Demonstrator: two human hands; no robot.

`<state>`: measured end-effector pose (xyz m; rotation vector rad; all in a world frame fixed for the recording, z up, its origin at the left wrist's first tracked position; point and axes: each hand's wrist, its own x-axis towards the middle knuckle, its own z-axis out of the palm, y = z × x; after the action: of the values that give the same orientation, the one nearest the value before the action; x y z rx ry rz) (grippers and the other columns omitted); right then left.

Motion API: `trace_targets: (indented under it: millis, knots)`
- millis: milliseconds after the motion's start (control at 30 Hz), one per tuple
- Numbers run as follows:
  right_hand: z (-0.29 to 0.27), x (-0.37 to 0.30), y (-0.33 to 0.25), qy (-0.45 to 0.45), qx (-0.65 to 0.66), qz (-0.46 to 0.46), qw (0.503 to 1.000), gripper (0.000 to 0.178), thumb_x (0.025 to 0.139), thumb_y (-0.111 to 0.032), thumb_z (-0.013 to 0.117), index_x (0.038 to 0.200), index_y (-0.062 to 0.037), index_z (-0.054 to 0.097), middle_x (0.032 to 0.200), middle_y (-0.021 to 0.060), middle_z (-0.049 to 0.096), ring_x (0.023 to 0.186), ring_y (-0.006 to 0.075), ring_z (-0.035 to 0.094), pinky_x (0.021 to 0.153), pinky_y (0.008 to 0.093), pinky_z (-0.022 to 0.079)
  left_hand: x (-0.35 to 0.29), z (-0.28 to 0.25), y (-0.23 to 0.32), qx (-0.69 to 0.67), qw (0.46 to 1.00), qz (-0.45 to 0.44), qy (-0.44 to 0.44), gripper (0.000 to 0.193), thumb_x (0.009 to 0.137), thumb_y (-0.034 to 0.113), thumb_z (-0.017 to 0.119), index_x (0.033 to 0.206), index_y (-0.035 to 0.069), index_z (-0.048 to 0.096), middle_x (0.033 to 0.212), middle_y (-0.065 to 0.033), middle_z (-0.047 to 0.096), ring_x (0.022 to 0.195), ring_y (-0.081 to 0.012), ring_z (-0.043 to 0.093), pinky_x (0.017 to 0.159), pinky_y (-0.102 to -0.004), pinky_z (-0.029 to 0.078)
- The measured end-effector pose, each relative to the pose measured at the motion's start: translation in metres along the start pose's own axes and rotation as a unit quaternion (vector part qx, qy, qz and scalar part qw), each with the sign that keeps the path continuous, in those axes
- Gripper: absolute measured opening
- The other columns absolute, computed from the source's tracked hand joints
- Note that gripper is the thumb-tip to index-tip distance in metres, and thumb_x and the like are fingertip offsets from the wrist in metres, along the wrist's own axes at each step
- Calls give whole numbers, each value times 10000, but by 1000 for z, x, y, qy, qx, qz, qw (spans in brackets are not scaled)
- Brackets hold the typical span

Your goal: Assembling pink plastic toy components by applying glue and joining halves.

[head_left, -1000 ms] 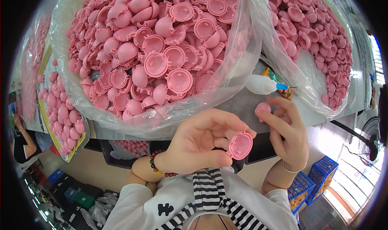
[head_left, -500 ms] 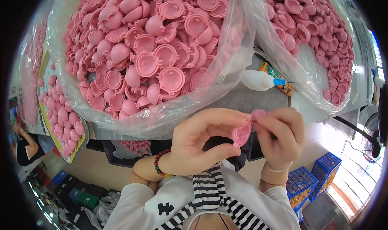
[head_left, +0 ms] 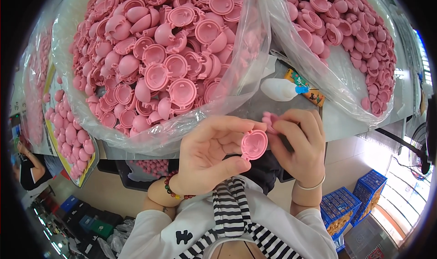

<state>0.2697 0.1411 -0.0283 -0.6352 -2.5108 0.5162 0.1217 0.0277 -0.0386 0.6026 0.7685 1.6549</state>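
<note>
Between the thumb and fingers of my left hand [head_left: 205, 145] is a pink half shell [head_left: 254, 144], round and hollow, its open side facing up toward me. My right hand [head_left: 300, 143] pinches a second pink plastic piece [head_left: 269, 120], small and partly covered by the fingers. The two pieces are close together, just in front of the table edge. Ahead of my left hand a clear plastic bag [head_left: 150, 143] bulges with a heap of pink half shells [head_left: 155, 76]. Beyond my right hand a white squeeze bottle [head_left: 278, 90] with a blue tip lies on the table.
Another clear bag of pink shells [head_left: 337, 31] is at the far right. An orange and green packet [head_left: 309, 90] lies beside the bottle. Closed pink balls fill a tray [head_left: 93, 161] at left. Blue crates [head_left: 339, 206] stand on the floor at right, and another person [head_left: 32, 168] is at far left.
Both hands have shifted slightly left and the half shell has turned so its hollow faces me more fully. The right hand's piece has moved a little higher and shows more of itself.
</note>
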Motion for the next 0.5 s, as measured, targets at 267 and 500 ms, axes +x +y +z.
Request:
trace_targets:
  millis: [267, 500]
  knots:
    - [-17, -1, -5, -13, -29, 145, 989, 172, 638, -72, 649, 778, -35, 556, 866, 107, 452, 764, 261, 386, 682, 311, 335, 1, -7, -1, -31, 998, 8, -61, 463, 740, -96, 575, 1159, -45, 386, 1195, -219, 455, 1072, -200, 497, 891, -304, 425]
    - [-20, -8, 0, -2, -7, 162, 987, 372, 542, -4, 650, 904, -7, 564, 865, 118, 502, 772, 282, 515, 651, 325, 432, 2, -2, 0, 11, 999, -2, -37, 454, 718, -38, 631, 1115, -47, 411, 1146, -233, 481, 1015, -220, 533, 840, -308, 458]
